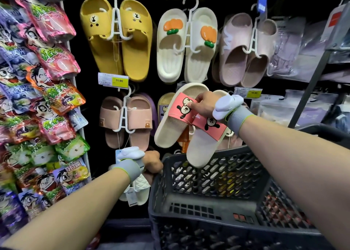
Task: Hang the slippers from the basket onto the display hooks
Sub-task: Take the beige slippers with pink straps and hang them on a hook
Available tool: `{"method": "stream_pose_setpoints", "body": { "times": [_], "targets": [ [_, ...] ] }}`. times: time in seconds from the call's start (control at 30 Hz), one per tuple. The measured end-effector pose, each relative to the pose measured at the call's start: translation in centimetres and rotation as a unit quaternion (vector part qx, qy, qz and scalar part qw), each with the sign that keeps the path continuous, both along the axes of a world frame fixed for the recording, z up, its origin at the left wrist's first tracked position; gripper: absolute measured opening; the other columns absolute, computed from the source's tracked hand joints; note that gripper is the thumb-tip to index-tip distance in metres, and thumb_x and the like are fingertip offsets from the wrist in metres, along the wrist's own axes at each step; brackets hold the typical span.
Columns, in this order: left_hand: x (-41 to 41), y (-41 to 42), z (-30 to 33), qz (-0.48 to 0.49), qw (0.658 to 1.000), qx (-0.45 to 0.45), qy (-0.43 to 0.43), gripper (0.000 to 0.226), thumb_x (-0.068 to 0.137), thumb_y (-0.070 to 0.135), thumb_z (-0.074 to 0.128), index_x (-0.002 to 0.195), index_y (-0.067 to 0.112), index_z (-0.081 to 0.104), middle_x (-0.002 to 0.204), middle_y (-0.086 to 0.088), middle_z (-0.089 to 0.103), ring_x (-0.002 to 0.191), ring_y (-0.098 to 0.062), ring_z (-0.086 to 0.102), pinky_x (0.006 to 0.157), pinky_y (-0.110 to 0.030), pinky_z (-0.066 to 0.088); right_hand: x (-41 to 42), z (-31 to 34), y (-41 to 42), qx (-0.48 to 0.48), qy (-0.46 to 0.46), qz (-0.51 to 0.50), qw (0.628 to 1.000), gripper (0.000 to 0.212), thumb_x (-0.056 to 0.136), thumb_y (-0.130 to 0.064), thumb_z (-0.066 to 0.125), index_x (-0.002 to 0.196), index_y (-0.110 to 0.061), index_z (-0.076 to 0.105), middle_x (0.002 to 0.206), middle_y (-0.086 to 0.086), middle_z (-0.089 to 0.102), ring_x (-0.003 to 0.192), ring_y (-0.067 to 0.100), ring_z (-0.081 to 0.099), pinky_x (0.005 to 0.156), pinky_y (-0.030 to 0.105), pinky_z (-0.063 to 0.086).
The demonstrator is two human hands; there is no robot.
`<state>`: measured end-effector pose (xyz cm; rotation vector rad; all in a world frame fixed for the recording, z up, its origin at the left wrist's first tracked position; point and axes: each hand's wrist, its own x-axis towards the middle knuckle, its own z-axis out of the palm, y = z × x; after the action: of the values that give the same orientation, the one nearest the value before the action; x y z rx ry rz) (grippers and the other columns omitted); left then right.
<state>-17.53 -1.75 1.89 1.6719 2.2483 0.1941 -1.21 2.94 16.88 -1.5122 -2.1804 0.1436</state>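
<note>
Head view: right hand (203, 105) pinches the pink-strapped cream slippers (189, 124) at about 1 o'clock above the basket (208, 198); left hand (152, 162) clenched round the basket's rim at 9 o'clock. Yellow slippers (117, 37) hang at 11.

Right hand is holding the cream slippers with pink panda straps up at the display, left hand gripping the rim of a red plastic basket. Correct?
One error: the basket is dark grey perforated plastic, not red. The head view shows the left hand gripping its rim while the right hand holds the cream slippers with pink panda straps up at the display.
</note>
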Motion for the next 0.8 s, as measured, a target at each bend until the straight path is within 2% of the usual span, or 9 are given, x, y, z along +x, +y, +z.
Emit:
{"method": "stream_pose_setpoints", "body": {
  "times": [0.1, 0.27, 0.37, 0.43, 0.47, 0.53, 0.63, 0.7, 0.8],
  "targets": [
    [1.1, -0.1, 0.1, 0.004, 0.996, -0.022, -0.090, 0.010, 0.087, 0.015, 0.065, 0.087, 0.004, 0.064, 0.104, -0.013, 0.070, 0.071, -0.017, 0.059, 0.070, -0.028, 0.051, -0.2, 0.2, 0.1, 0.043, -0.022, -0.015, 0.999, 0.039, 0.090, -0.046, 0.051, 0.109, -0.017, 0.068, 0.106, 0.009, 0.071, 0.101, 0.030, 0.063, 0.073, 0.025, 0.035],
    [3.8, -0.3, -0.3, -0.001, 0.955, -0.101, -0.278, 0.018, 0.097, -0.002, 0.041, 0.083, 0.001, 0.052, 0.065, -0.014, 0.065, 0.058, -0.024, 0.072, 0.053, -0.035, 0.059, -0.3, 0.8, 0.1, 0.071, -0.022, -0.010, 0.997, 0.041, 0.089, -0.048, 0.052, 0.106, -0.016, 0.068, 0.102, 0.009, 0.070, 0.098, 0.031, 0.064, 0.077, 0.030, 0.044],
    [5.5, -0.8, -0.1, -0.024, 0.947, -0.142, -0.288, 0.016, 0.098, 0.002, 0.038, 0.090, 0.006, 0.052, 0.092, -0.018, 0.069, 0.100, -0.033, 0.069, 0.045, -0.026, 0.055, -0.3, 0.7, 0.2, 0.074, -0.025, -0.007, 0.997, 0.040, 0.089, -0.049, 0.052, 0.105, -0.015, 0.068, 0.096, 0.009, 0.069, 0.097, 0.032, 0.064, 0.075, 0.030, 0.043],
    [6.4, -0.8, 0.1, -0.034, 0.949, -0.134, -0.284, 0.014, 0.095, 0.005, 0.046, 0.102, 0.004, 0.059, 0.120, -0.020, 0.065, 0.109, -0.033, 0.066, 0.051, -0.023, 0.054, -0.4, 0.2, 0.6, 0.063, 0.001, 0.001, 0.998, 0.037, 0.088, -0.048, 0.054, 0.102, -0.016, 0.067, 0.099, 0.009, 0.070, 0.099, 0.032, 0.064, 0.081, 0.031, 0.046],
    [7.0, -0.7, 0.0, -0.039, 0.947, -0.135, -0.290, 0.019, 0.094, 0.005, 0.047, 0.108, 0.000, 0.060, 0.127, -0.021, 0.062, 0.098, -0.031, 0.069, 0.059, -0.024, 0.055, -0.4, -0.1, 0.8, 0.058, 0.011, 0.006, 0.998, 0.035, 0.088, -0.047, 0.054, 0.101, -0.017, 0.067, 0.101, 0.009, 0.070, 0.099, 0.032, 0.064, 0.083, 0.032, 0.047],
    [8.1, -0.4, -0.6, -0.052, 0.935, -0.166, -0.309, 0.019, 0.095, 0.004, 0.043, 0.094, -0.002, 0.061, 0.122, -0.024, 0.064, 0.071, -0.023, 0.067, 0.078, -0.034, 0.057, -0.5, -0.6, 0.9, 0.051, 0.016, 0.013, 0.998, 0.034, 0.088, -0.047, 0.055, 0.102, -0.018, 0.067, 0.103, 0.008, 0.070, 0.100, 0.030, 0.064, 0.086, 0.033, 0.047],
    [9.9, -0.2, -1.0, -0.054, 0.925, -0.151, -0.344, 0.026, 0.095, -0.002, 0.038, 0.076, 0.001, 0.055, 0.065, -0.012, 0.070, 0.043, -0.014, 0.063, 0.056, -0.028, 0.058, -0.3, -1.2, 1.1, 0.051, 0.017, 0.023, 0.998, 0.035, 0.088, -0.047, 0.055, 0.104, -0.017, 0.067, 0.103, 0.007, 0.070, 0.100, 0.030, 0.064, 0.085, 0.032, 0.046],
    [10.8, -0.3, -0.7, -0.063, 0.916, -0.147, -0.367, 0.022, 0.095, -0.003, 0.037, 0.083, -0.001, 0.055, 0.064, -0.012, 0.065, 0.056, -0.022, 0.069, 0.047, -0.025, 0.056, -0.1, -1.6, 1.4, 0.050, 0.019, 0.028, 0.998, 0.036, 0.088, -0.046, 0.056, 0.104, -0.016, 0.067, 0.102, 0.008, 0.071, 0.098, 0.029, 0.064, 0.083, 0.032, 0.046],
    [11.6, -0.8, -0.2, -0.072, 0.921, -0.146, -0.354, 0.015, 0.095, 0.003, 0.045, 0.084, 0.006, 0.055, 0.104, -0.021, 0.069, 0.099, -0.034, 0.069, 0.049, -0.021, 0.055, 0.2, -2.4, 1.8, 0.047, 0.015, 0.034, 0.998, 0.036, 0.088, -0.046, 0.057, 0.103, -0.015, 0.068, 0.100, 0.008, 0.071, 0.097, 0.029, 0.065, 0.078, 0.029, 0.045]
  ]
}}
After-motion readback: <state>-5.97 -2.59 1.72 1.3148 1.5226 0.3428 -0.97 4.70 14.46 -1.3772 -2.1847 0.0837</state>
